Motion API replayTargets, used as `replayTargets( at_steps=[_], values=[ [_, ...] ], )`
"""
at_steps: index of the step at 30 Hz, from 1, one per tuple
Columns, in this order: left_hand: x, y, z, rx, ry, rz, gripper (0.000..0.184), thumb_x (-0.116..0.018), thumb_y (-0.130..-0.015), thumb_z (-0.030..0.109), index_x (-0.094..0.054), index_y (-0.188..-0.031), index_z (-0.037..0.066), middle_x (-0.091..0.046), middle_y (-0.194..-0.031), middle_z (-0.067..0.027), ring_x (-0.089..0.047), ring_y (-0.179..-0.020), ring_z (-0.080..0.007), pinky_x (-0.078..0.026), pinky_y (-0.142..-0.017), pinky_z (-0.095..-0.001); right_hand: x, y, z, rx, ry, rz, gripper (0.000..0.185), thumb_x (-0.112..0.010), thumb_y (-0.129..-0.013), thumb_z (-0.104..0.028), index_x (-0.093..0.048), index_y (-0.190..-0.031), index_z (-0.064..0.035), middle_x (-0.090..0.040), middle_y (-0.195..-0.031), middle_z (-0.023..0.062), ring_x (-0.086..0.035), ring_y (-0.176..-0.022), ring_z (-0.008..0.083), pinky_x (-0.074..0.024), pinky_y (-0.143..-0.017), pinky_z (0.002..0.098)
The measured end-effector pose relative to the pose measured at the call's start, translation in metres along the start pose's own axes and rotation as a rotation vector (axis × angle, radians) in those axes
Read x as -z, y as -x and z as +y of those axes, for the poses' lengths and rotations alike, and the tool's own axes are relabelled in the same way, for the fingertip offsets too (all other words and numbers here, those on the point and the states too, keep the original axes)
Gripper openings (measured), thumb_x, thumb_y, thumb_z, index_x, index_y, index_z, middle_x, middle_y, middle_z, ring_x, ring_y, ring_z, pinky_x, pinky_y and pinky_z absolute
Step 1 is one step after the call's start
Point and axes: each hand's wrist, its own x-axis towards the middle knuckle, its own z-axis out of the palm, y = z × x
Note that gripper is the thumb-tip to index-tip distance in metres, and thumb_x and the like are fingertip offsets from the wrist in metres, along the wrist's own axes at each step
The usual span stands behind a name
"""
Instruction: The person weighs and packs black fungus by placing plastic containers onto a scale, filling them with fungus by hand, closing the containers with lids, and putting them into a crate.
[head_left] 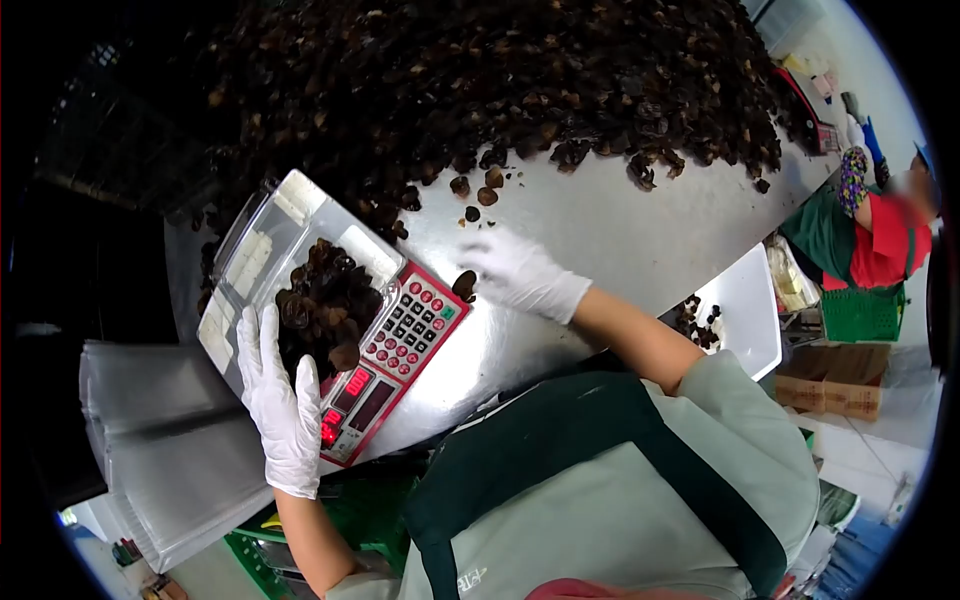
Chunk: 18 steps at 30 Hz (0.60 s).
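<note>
On a red digital scale (400, 330) with a clear plastic tray (300, 205) lies a heap of dark brown dried mushrooms (325, 300). My left hand (280, 405), in a white glove, rests at the tray's near left side, fingers apart and touching or close beside the heap. My right hand (520, 275), also gloved in white, is over the metal table to the right of the scale. Its fingers stretch left, slightly blurred, with nothing visible in them. A loose mushroom (464, 286) sits between that hand and the scale's keypad. The scale's red digits are lit but unclear.
A large pile of dark mushrooms (500, 90) covers the back of the metal table (620, 235). Clear plastic bags (165, 440) hang at the left. A white bin (755, 310) holds some pieces at the right. Another person (870, 235) stands beyond, near a second scale (815, 115).
</note>
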Motion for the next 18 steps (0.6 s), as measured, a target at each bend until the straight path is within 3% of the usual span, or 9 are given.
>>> replayTargets(
  at_steps=[2,4,5,7,9,11,13,16,18],
  values=[
    [-0.004,0.003,-0.002,0.001,0.004,0.016,0.061,-0.055,-0.102,0.030,-0.041,-0.156,0.005,-0.035,-0.162,-0.0248,-0.034,-0.149,-0.0425,-0.027,-0.123,-0.0472,-0.005,-0.010,-0.003,0.079,0.026,-0.068,0.022,-0.070,-0.089,-0.013,-0.069,-0.110,-0.0129,-0.067,-0.115,0.0080,-0.063,-0.111,0.0296,-0.0542,-0.093,0.0364],
    [-0.003,0.004,0.000,0.012,0.019,0.021,0.062,-0.054,-0.102,0.031,-0.040,-0.157,0.005,-0.034,-0.163,-0.0248,-0.034,-0.149,-0.0424,-0.027,-0.123,-0.0470,-0.006,-0.018,0.002,-0.105,-0.157,-0.220,0.020,-0.072,-0.087,-0.016,-0.068,-0.106,-0.0137,-0.067,-0.107,0.0082,-0.065,-0.104,0.0283,-0.0554,-0.089,0.0375],
    [-0.002,0.006,0.001,0.032,0.037,0.024,0.063,-0.053,-0.103,0.032,-0.039,-0.157,0.005,-0.033,-0.163,-0.0248,-0.034,-0.149,-0.0422,-0.027,-0.123,-0.0468,-0.005,-0.024,0.017,-0.019,-0.079,-0.046,0.017,-0.071,-0.088,-0.015,-0.067,-0.104,-0.0131,-0.067,-0.102,0.0080,-0.067,-0.099,0.0272,-0.0562,-0.086,0.0386],
    [0.000,0.010,0.002,0.093,0.141,0.055,0.064,-0.048,-0.105,0.036,-0.036,-0.159,0.005,-0.029,-0.165,-0.0229,-0.030,-0.153,-0.0373,-0.023,-0.125,-0.0462,0.004,-0.034,0.037,-0.239,-0.135,0.081,0.017,-0.071,-0.088,-0.013,-0.067,-0.105,-0.0127,-0.067,-0.104,0.0082,-0.068,-0.102,0.0275,-0.0563,-0.087,0.0388],
    [-0.002,0.010,0.001,0.108,0.359,0.171,0.064,-0.047,-0.107,0.039,-0.035,-0.159,0.003,-0.028,-0.165,-0.0211,-0.026,-0.155,-0.0336,-0.019,-0.126,-0.0453,0.015,-0.049,0.059,-0.305,-0.134,0.269,0.020,-0.071,-0.090,-0.018,-0.066,-0.109,-0.0152,-0.067,-0.108,0.0072,-0.066,-0.106,0.0294,-0.0552,-0.090,0.0407],
    [0.006,0.006,0.000,0.101,0.252,0.192,0.065,-0.046,-0.108,0.039,-0.033,-0.160,0.002,-0.028,-0.165,-0.0195,-0.026,-0.154,-0.0321,-0.019,-0.126,-0.0438,0.026,-0.072,0.073,-0.368,-0.037,0.314,0.024,-0.071,-0.090,-0.019,-0.065,-0.112,-0.0151,-0.065,-0.116,0.0087,-0.065,-0.109,0.0306,-0.0544,-0.094,0.0416],
    [0.006,0.006,-0.012,0.148,0.306,0.337,0.064,-0.045,-0.109,0.037,-0.031,-0.160,0.001,-0.029,-0.165,-0.0192,-0.028,-0.153,-0.0325,-0.019,-0.126,-0.0426,0.027,-0.095,0.080,-0.470,-0.039,0.198,0.032,-0.073,-0.088,-0.022,-0.062,-0.116,-0.0142,-0.061,-0.125,0.0106,-0.064,-0.114,0.0322,-0.0533,-0.096,0.0452],
    [0.008,0.008,-0.012,0.187,0.357,0.378,0.061,-0.047,-0.108,0.031,-0.032,-0.158,-0.002,-0.033,-0.163,-0.0196,-0.031,-0.151,-0.0328,-0.021,-0.125,-0.0418,0.004,-0.111,0.084,-0.373,0.137,0.005,0.036,-0.074,-0.084,-0.016,-0.060,-0.117,-0.0129,-0.061,-0.126,0.0118,-0.065,-0.111,0.0360,-0.0535,-0.094,0.0457],
    [0.009,0.012,-0.026,0.192,0.322,0.381,0.061,-0.047,-0.108,0.032,-0.033,-0.157,-0.002,-0.034,-0.162,-0.0204,-0.032,-0.151,-0.0334,-0.022,-0.124,-0.0413,-0.001,-0.111,0.085,-0.266,0.057,0.078,0.034,-0.072,-0.082,-0.008,-0.061,-0.114,-0.0146,-0.067,-0.114,0.0123,-0.067,-0.107,0.0372,-0.0540,-0.091,0.0453]
  ],
)
